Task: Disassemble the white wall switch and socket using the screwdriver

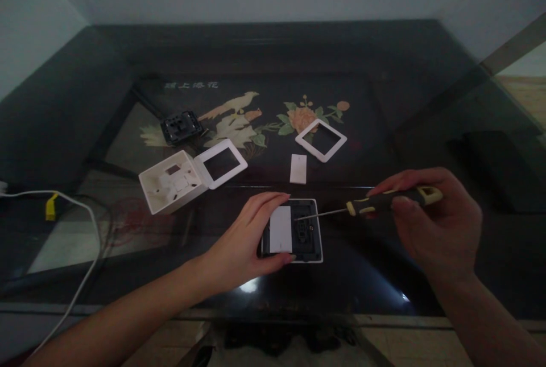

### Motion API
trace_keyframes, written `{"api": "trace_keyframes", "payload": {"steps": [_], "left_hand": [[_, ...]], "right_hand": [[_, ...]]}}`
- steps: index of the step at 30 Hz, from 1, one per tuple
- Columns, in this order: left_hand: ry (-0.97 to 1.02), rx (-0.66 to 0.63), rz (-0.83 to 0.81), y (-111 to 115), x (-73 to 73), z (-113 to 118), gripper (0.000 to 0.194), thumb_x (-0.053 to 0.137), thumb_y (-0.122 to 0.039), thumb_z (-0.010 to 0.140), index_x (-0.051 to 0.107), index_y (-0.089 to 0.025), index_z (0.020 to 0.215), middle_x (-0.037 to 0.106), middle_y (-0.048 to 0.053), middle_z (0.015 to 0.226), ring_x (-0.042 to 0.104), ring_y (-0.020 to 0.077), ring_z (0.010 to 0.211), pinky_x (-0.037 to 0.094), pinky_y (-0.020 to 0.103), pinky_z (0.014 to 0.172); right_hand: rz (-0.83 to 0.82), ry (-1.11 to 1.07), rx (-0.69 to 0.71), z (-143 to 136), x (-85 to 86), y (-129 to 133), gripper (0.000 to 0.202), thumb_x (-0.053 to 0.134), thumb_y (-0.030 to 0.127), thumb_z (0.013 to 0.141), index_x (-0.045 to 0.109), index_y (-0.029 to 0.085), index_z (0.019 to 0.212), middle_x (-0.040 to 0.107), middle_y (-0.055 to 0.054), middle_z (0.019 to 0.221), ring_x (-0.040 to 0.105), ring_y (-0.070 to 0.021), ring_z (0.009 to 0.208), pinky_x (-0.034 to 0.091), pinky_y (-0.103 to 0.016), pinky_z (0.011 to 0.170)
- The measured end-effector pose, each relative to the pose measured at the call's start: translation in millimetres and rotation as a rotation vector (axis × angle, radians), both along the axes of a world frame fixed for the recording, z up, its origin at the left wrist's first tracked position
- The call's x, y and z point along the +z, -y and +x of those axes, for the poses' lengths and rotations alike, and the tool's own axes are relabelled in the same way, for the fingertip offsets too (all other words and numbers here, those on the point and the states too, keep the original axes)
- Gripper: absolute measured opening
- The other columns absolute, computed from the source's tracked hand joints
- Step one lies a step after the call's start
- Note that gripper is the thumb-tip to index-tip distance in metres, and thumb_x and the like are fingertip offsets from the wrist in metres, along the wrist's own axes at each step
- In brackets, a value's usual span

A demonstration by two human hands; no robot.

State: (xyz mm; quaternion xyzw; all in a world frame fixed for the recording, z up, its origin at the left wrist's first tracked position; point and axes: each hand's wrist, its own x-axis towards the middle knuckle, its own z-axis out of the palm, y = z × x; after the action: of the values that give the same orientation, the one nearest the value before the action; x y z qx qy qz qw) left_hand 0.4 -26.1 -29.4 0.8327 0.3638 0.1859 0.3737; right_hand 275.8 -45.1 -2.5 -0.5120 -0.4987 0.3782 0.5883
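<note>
A wall switch (313, 242) lies on the dark glass table near its front edge, its black inside bare on the right half. One white rocker plate (280, 229) covers the left half. My left hand (251, 242) grips the switch from the left, thumb on the near edge and fingers on the far edge. In my right hand (439, 219) is a yellow-and-black screwdriver (375, 203). Its thin shaft points left, and the tip is at the right edge of the rocker plate; whether it touches cannot be made out.
Beyond the switch lie a loose white rocker plate (298, 169) and a white frame (322, 139). A white back box (173, 182), another white frame (222, 163) and a black switch module (181, 127) sit to the left. A white cable (91, 230) with a yellow tag (50, 206) runs along the left side.
</note>
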Motion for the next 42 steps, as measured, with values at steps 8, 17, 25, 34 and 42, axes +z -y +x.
{"api": "trace_keyframes", "payload": {"steps": [8,17,25,34,42], "left_hand": [[0.055,0.017,0.054,-3,-3.6,6,0.069,0.068,-0.029,0.084,0.030,-0.028,0.142,0.041,0.014,0.143,0.042,0.0316,0.133,0.038,0.053,0.112],[0.070,0.007,0.045,-6,-5.1,6,0.069,0.068,-0.030,0.084,0.031,-0.029,0.141,0.041,0.013,0.142,0.042,0.0324,0.133,0.039,0.054,0.112],[0.072,0.005,0.048,-6,-6.9,4,0.069,0.070,-0.030,0.083,0.032,-0.028,0.141,0.042,0.012,0.143,0.042,0.0304,0.132,0.038,0.049,0.113],[0.079,0.016,0.028,-7,-6.4,5,0.070,0.071,-0.035,0.082,0.033,-0.028,0.140,0.042,0.014,0.141,0.044,0.0322,0.131,0.039,0.052,0.110],[0.149,0.030,0.084,-5,-9.7,2,0.070,0.071,-0.046,0.082,0.036,-0.028,0.140,0.039,0.013,0.143,0.041,0.0328,0.133,0.037,0.051,0.111]], "right_hand": [[0.110,0.318,-0.037,-4,9.2,6,0.015,0.072,0.022,0.082,0.057,0.027,0.085,0.069,0.000,0.077,0.068,-0.0176,0.070,0.056,-0.029,0.054],[0.017,0.333,-0.010,-4,6.7,6,0.013,0.071,0.026,0.083,0.059,0.029,0.084,0.070,-0.001,0.081,0.069,-0.0189,0.071,0.054,-0.030,0.052],[-0.225,0.104,0.000,5,-7.2,-5,0.014,0.077,0.030,0.079,0.064,0.024,0.081,0.072,0.001,0.080,0.070,-0.0133,0.065,0.059,-0.024,0.058],[-0.417,-0.229,0.081,0,-14.1,-18,0.026,0.084,0.035,0.069,0.063,0.020,0.071,0.072,0.002,0.069,0.070,-0.0127,0.057,0.061,-0.021,0.051],[-0.565,-0.330,0.149,1,-18.1,-18,0.027,0.084,0.035,0.070,0.062,0.020,0.073,0.073,0.000,0.071,0.071,-0.0134,0.062,0.060,-0.020,0.053]]}}
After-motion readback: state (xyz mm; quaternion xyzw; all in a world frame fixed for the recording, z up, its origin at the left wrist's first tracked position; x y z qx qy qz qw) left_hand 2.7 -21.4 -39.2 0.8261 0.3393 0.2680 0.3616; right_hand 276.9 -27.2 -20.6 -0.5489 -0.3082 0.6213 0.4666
